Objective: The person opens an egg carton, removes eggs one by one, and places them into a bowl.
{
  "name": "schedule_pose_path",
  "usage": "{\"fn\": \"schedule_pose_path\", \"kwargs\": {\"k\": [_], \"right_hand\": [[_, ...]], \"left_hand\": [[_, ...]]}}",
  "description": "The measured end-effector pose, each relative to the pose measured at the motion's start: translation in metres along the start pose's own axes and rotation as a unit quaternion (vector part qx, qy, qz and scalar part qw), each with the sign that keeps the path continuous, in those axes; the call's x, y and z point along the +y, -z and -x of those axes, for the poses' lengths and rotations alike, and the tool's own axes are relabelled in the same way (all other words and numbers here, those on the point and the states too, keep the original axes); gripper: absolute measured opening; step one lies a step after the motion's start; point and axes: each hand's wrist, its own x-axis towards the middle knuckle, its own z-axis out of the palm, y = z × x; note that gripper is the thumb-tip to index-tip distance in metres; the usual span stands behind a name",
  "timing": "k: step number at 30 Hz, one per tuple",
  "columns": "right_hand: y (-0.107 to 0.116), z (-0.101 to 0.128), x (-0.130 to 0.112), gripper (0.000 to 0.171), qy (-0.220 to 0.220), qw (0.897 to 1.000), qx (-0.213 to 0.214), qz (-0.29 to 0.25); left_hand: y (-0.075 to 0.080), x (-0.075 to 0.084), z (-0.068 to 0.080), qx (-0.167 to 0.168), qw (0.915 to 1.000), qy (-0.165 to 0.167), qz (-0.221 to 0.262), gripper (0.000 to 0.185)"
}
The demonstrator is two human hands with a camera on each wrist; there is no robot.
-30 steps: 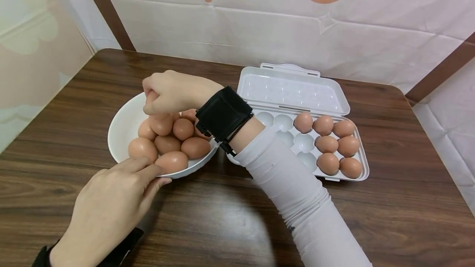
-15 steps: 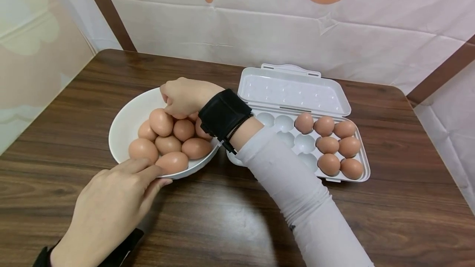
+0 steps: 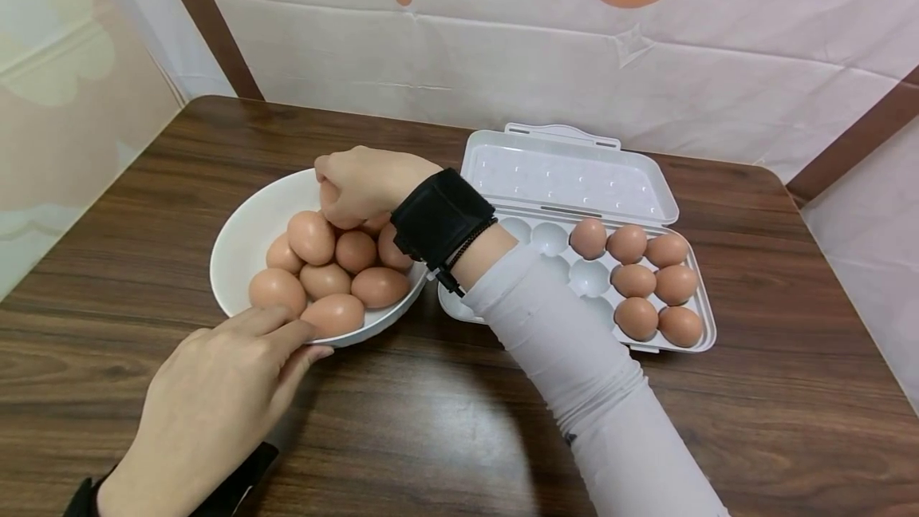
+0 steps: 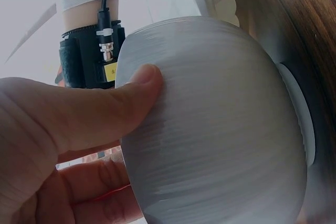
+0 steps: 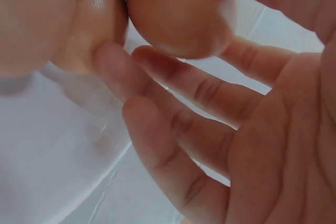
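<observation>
A white bowl (image 3: pixel 244 230) holds several brown eggs (image 3: pixel 326 278) on the wooden table. My left hand (image 3: pixel 290 341) grips the bowl's near rim, with the thumb (image 4: pixel 105 108) pressed on the bowl's outer wall (image 4: pixel 220 129). My right hand (image 3: pixel 359 182) reaches into the far side of the pile. In the right wrist view its fingers (image 5: pixel 173 87) and thumb curl round one egg (image 5: pixel 178 14) over the bowl's white inside (image 5: pixel 52 156). From the head view that egg is mostly hidden under the hand.
An open white egg carton (image 3: pixel 574 174) lies right of the bowl, with several eggs (image 3: pixel 646 278) in its right cups and bare cups on the left. A black wrist strap (image 3: pixel 438 218) sits over the bowl's right rim. Fabric walls stand behind and left.
My right hand has shifted right and down from above the bowl's left side onto the back of the egg pile. The left hand and bowl have stayed put.
</observation>
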Motion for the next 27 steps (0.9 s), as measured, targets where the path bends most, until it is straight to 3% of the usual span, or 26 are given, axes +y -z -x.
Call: {"fn": "schedule_pose_path", "kwargs": {"k": [9, 12, 14, 17, 22, 27], "right_hand": [[0.006, -0.002, 0.003, 0.037, -0.006, 0.997, -0.029, 0.076], [0.006, -0.001, 0.006, 0.040, -0.007, 0.996, -0.027, 0.080], [0.006, 0.000, 0.007, 0.042, -0.005, 0.996, -0.023, 0.081], [0.009, 0.007, 0.009, 0.047, -0.006, 0.997, -0.019, 0.074], [0.018, 0.028, 0.020, 0.049, 0.015, 0.998, 0.015, 0.061], [0.026, 0.063, 0.045, 0.047, 0.030, 0.995, 0.090, 0.033]], "left_hand": [[0.001, -0.002, 0.003, 0.003, 1.0000, 0.009, -0.002, 0.025], [0.001, -0.003, 0.003, 0.008, 1.0000, 0.006, -0.002, 0.026], [0.001, -0.003, 0.002, 0.009, 1.0000, 0.003, -0.001, 0.017], [0.000, -0.003, 0.002, 0.010, 1.0000, 0.001, -0.001, 0.021], [0.000, 0.000, 0.002, 0.009, 0.9999, 0.005, -0.001, 0.020], [0.000, 0.000, -0.001, 0.011, 0.9999, -0.001, -0.001, 0.019]]}}
